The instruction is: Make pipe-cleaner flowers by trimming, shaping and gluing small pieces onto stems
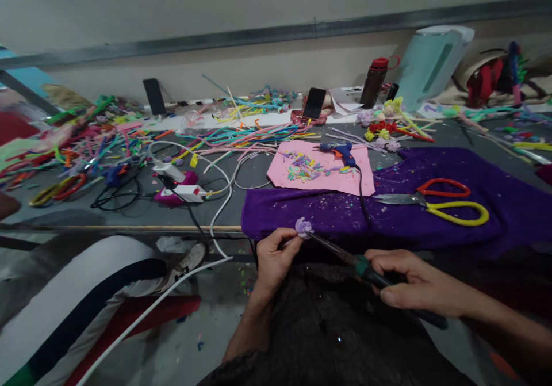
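Note:
My left hand (276, 259) pinches a small lilac pipe-cleaner flower (303, 226) over the table's front edge. My right hand (403, 276) is wrapped round the dark handles of long-nose pliers (338, 252). The tips of the pliers touch the flower or end right beside it; I cannot tell which. Behind the hands lies a purple cloth (284, 207) sprinkled with bits of fluff. On a pink sheet (280, 173) sit a blue glue gun (340, 151) and a pile of short cut pipe-cleaner pieces (302, 166). Scissors (444, 201) with red and yellow handles rest on the cloth.
Bundles of colored pipe cleaners (241, 136) cover the table's far side. A white power strip (183, 193) and its cable (219, 219) lie left. Phones (314, 103), a brown bottle (374, 84) and a green jug (431, 67) stand behind. Another person's leg (99, 276) is at left.

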A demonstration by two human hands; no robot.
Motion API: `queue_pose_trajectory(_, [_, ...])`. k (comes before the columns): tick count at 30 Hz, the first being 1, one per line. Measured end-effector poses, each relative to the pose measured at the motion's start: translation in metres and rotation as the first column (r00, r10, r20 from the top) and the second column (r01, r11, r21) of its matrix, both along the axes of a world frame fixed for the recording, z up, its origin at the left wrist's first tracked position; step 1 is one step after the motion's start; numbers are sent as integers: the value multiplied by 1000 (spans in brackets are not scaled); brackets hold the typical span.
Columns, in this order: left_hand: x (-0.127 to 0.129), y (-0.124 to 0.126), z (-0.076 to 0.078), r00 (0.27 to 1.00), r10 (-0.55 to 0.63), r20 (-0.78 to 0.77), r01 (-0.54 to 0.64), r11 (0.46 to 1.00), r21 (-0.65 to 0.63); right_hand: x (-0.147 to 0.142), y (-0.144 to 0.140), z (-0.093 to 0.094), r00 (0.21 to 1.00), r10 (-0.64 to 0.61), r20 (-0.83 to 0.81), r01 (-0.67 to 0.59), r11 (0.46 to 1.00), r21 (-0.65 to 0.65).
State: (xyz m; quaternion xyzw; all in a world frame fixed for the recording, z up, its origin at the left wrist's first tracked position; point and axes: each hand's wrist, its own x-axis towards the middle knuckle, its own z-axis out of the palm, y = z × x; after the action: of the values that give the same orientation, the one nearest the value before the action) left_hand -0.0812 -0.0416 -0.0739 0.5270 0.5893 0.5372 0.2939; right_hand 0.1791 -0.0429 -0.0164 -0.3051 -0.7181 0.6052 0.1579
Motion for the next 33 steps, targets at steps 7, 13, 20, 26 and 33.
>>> queue_pose_trajectory(7, [-1, 1, 4, 996, -54, 74, 58, 997, -43, -1, 0, -1, 1000, 0, -2, 1, 1000, 20])
queue_pose_trajectory(13, [-1, 3, 5, 989, -66, 132, 75, 995, -66, -2, -1, -1, 1000, -5, 4, 5, 999, 42])
queue_pose_trajectory(20, [0, 4, 3, 989, -39, 140, 47, 998, -49, -3, -1, 1, 1000, -11, 9, 11, 1000, 9])
queue_pose_trajectory(26, [1, 3, 4, 994, -24, 107, 28, 999, -33, -1, 2, 2, 999, -32, -27, 29, 991, -132])
queue_pose_trajectory(33, [0, 2, 6, 996, -35, 83, 36, 999, -11, 0, 4, 5, 996, -85, 0, 77, 902, -424])
